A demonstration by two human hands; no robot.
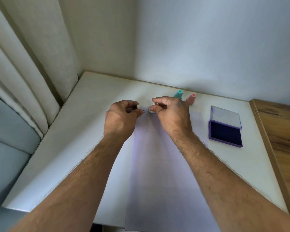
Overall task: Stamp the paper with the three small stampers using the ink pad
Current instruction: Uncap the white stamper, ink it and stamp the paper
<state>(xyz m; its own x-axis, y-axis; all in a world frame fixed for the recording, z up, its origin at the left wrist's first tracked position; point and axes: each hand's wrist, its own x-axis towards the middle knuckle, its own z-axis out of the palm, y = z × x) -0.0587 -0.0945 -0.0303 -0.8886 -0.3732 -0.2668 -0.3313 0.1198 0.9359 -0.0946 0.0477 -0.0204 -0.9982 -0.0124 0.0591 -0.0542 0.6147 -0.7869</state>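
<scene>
My left hand and my right hand are raised close together over the far end of the white paper. Each pinches a small piece with a white end, the left piece and the right piece, a short gap apart. They look like a small stamper and its cap, but I cannot tell which is which. A small blue stamp mark shows on the paper between them. A teal stamper and a pink stamper stand upright behind my right hand. The purple ink pad lies open to the right.
The ink pad's clear lid is folded back toward the wall. The white table sits in a corner, with a curtain at the left and a wall behind. A wooden surface borders the table's right edge.
</scene>
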